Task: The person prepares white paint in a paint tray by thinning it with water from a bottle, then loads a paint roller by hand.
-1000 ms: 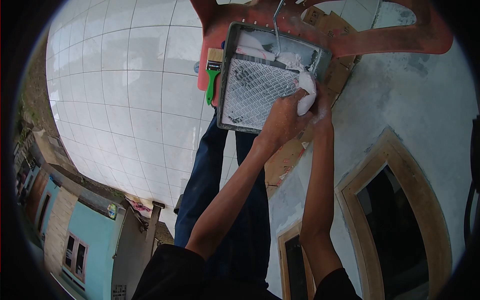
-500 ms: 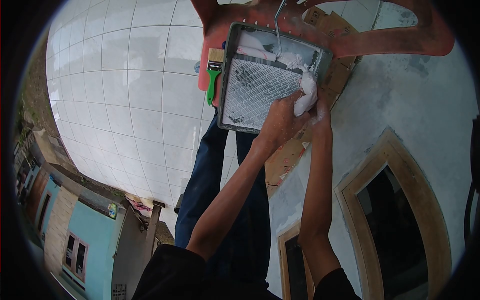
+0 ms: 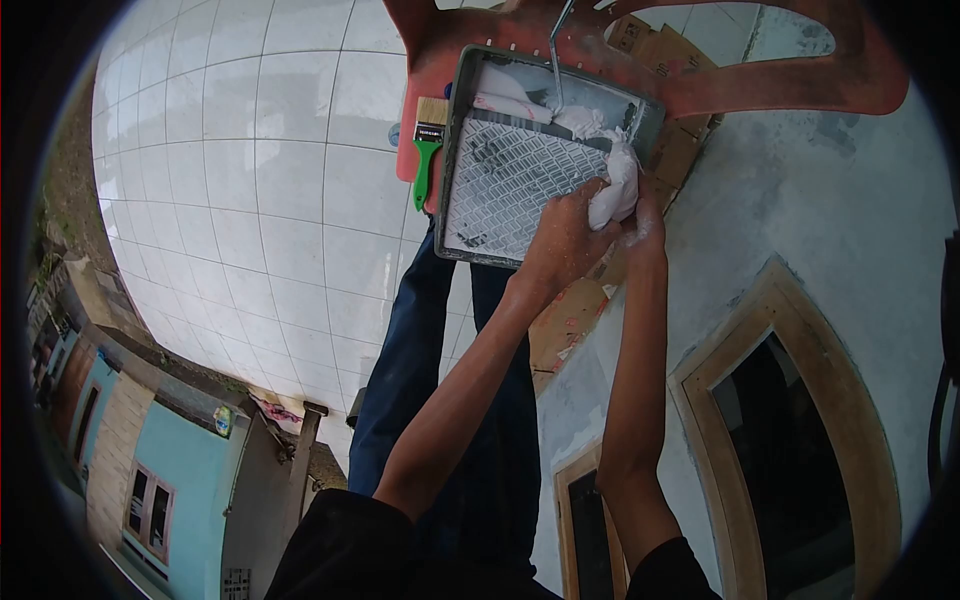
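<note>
A paint tray with a ridged grid and white paint rests on a red plastic chair. My left hand is closed on a white, paint-coated cloth at the tray's right edge. On the other side of that cloth, my right hand has its fingers wrapped against it, with white paint on the skin. A roller with a wire handle lies at the tray's far end. Left of the tray, a green-handled brush sits on the chair.
Cardboard lies beneath and right of the chair, beside a grey-white wall with wood-framed windows. White floor tiles stretch to the left. My legs are just below the tray.
Both hands have shifted very slightly with the white cloth, which has moved a little to the right. The tray and brush have stayed in place.
</note>
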`<state>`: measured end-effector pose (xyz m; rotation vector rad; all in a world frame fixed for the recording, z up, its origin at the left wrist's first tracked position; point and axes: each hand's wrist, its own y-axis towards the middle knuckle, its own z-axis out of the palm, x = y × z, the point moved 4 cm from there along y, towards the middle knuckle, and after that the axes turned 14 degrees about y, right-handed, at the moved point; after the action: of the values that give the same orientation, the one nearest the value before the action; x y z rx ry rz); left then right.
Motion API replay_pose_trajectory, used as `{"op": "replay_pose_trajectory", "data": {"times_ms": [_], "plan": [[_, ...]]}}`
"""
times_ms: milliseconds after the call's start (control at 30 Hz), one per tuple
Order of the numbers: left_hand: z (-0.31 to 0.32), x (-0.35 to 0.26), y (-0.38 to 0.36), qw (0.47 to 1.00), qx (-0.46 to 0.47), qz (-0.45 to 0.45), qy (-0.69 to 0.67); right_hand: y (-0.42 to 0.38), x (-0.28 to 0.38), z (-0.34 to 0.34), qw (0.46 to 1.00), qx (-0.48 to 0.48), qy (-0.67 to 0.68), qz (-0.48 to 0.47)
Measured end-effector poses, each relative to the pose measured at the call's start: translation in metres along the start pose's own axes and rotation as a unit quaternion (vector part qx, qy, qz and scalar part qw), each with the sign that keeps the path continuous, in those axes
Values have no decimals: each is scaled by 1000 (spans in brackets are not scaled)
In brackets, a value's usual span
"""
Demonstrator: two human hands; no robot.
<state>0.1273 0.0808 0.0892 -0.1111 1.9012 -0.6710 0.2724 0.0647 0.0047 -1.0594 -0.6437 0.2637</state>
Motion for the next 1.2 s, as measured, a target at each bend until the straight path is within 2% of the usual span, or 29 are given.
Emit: {"op": "replay_pose_trajectory", "data": {"times_ms": [533,967,1200], "plan": [[2,9,-6,1000,-12,-11,-14,4,-3,-3,1000,-3,4,-2],[-3,11,-10,999,-6,-15,-29,27,0,-21,997,13,62,48],[-4,14,-10,999,-3,-19,-36,9,10,10,997,26,36,60]]}}
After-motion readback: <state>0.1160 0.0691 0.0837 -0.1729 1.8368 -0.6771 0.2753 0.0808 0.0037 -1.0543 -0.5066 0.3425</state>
